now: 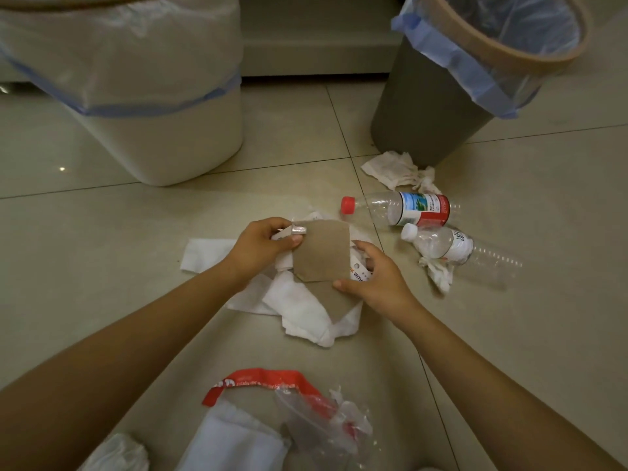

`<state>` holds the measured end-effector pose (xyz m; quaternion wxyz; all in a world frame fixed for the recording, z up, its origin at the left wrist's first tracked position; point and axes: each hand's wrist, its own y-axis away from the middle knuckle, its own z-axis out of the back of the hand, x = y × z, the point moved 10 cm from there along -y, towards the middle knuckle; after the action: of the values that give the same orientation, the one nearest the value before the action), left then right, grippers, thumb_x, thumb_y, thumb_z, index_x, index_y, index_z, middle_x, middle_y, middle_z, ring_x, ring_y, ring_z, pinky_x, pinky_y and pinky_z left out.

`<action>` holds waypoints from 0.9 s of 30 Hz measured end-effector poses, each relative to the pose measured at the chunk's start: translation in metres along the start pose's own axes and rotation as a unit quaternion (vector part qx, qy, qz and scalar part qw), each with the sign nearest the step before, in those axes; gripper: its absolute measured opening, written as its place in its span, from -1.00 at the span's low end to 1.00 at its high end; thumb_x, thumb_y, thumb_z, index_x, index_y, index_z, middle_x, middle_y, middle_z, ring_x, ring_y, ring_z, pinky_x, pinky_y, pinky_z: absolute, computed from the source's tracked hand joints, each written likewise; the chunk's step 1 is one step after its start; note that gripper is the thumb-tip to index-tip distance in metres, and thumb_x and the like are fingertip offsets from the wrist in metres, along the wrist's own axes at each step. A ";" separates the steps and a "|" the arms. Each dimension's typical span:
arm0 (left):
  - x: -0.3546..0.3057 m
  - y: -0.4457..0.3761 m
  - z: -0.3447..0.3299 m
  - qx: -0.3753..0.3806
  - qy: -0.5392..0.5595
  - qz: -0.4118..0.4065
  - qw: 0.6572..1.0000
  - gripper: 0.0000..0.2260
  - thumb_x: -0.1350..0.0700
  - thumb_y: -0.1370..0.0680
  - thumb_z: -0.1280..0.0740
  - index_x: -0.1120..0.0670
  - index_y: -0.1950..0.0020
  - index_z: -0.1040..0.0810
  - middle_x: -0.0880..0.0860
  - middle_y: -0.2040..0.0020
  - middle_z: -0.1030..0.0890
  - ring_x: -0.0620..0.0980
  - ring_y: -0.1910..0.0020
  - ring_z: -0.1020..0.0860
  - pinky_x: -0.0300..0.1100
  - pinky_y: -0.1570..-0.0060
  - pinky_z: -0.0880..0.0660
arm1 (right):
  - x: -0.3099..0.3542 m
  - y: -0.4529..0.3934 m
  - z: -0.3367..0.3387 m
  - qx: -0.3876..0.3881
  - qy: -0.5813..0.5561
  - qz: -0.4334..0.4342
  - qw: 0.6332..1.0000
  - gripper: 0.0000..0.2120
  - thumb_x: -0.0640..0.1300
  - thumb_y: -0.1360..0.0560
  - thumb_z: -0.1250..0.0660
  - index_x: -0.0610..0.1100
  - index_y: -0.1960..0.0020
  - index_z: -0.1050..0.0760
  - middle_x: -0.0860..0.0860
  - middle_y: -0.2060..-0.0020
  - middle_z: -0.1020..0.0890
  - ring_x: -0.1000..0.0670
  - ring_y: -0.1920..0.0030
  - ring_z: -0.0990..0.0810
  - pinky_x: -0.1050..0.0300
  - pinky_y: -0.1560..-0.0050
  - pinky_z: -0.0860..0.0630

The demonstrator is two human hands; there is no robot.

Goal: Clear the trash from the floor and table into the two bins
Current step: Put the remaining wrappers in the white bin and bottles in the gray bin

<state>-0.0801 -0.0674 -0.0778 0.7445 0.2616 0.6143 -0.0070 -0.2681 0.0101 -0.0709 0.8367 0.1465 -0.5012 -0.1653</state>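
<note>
- While both hands meet over the floor, a brown cardboard piece (321, 251) is held between them, above a heap of white tissues (299, 307).
- Left hand (261, 243) pinches the cardboard's upper left corner, thumb on top.
- Right hand (377, 277) grips its lower right edge, fingers curled behind it.
- Two clear plastic bottles (401, 210) lie on their sides just right of the hands, beside more crumpled tissue.
- White bin (163, 130) stands far left, grey bin (428, 96) far right, both lined with bags.
- Red-banded plastic wrapper (272, 385) lies near the person, between the forearms.
</note>
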 end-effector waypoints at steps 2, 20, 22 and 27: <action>-0.001 0.001 0.005 -0.006 -0.003 0.006 1.000 -0.88 0.11 -0.52 -0.39 0.13 0.02 -0.63 -0.02 0.16 -0.63 -0.14 0.21 -0.58 -0.30 0.21 -0.50 | 0.003 -0.001 -0.002 0.014 0.016 0.007 1.000 -0.38 -0.20 -0.26 -0.59 -0.04 -0.26 -0.43 0.07 0.01 -0.58 0.12 0.05 -0.57 0.35 0.12 -0.50; -0.139 0.045 0.131 -0.157 -0.126 -0.087 0.976 -0.86 0.05 -0.50 -0.41 -0.04 -0.05 -0.57 -0.07 0.10 -0.60 -0.15 0.10 -0.55 -0.24 0.11 -0.48 | 0.206 0.007 0.064 0.001 0.224 0.181 0.958 -0.53 -0.11 -0.36 -0.52 0.00 -0.22 -0.47 0.16 0.09 -0.54 0.12 0.10 -0.57 0.30 0.11 -0.55; -0.165 0.063 0.135 -0.178 -0.195 -0.143 0.954 -0.82 0.05 -0.49 -0.41 -0.08 -0.08 -0.57 -0.12 0.05 -0.59 -0.21 0.05 -0.53 -0.28 0.07 -0.46 | 0.238 0.011 0.062 -0.013 0.268 0.230 0.935 -0.50 -0.11 -0.37 -0.51 0.02 -0.27 -0.45 0.14 0.00 -0.49 0.08 -0.01 -0.55 0.16 0.03 -0.57; -0.224 0.108 0.136 -0.215 -0.357 -0.281 0.865 -0.78 0.05 -0.52 -0.35 -0.07 -0.16 -0.56 -0.11 -0.04 -0.61 -0.19 0.00 -0.54 -0.35 0.06 -0.44 | 0.287 0.029 0.051 -0.050 0.320 0.346 0.880 -0.54 -0.09 -0.42 -0.46 -0.06 -0.28 -0.44 0.06 -0.24 -0.34 0.10 -0.06 -0.40 0.34 0.01 -0.44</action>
<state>0.0250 -0.0978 0.1838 0.9171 -0.1086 0.3405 -0.1767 -0.1820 -0.0895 0.1911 0.9616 -0.0339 -0.2159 0.1659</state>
